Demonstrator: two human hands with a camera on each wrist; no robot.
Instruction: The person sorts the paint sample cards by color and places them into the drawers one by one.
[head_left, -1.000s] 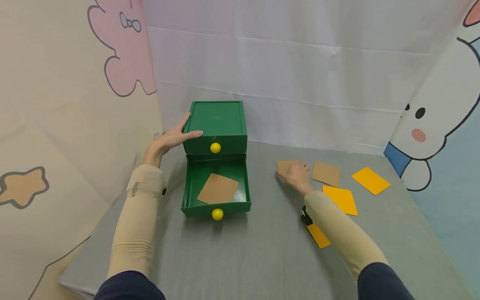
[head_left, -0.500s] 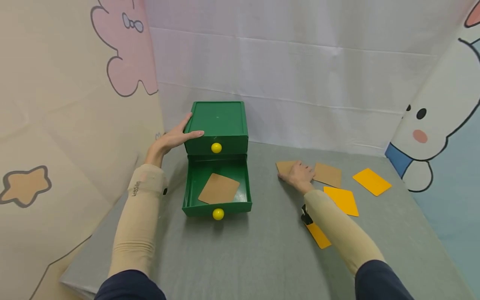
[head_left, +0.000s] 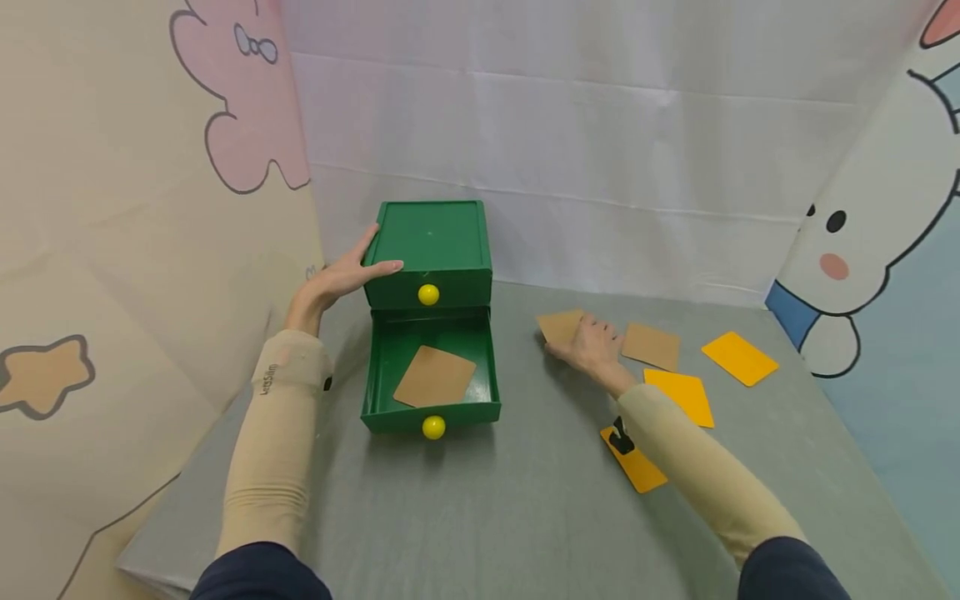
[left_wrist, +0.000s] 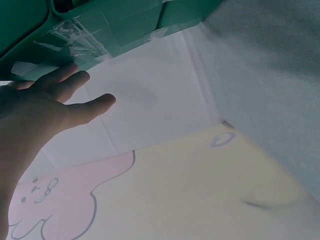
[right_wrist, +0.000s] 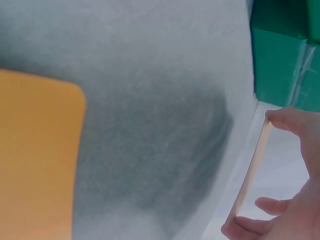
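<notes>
My left hand (head_left: 339, 275) braces a green two-drawer box (head_left: 435, 237), thumb over its top and straight fingers along its left side. The left wrist view shows those fingers against the taped green wall. Below, the lower drawer (head_left: 401, 419) is pulled out, with one brown card (head_left: 435, 377) lying flat inside. Right of the box, my right hand (head_left: 597, 346) holds another brown card (head_left: 557, 326) by its edges, raised off the table. In the right wrist view this card (right_wrist: 250, 172) appears edge-on between thumb and fingers.
A third brown card (head_left: 652, 347) lies just right of my right hand. Orange cards lie farther right (head_left: 740, 359), beside my forearm (head_left: 684, 396) and partly under my wrist (head_left: 639, 468). A white cloth wall (head_left: 570, 167) closes off the back of the grey table (head_left: 465, 517).
My right hand has lifted the brown card off the table, tilting it and shifting slightly left. My left hand, the box and the open drawer stay as they were.
</notes>
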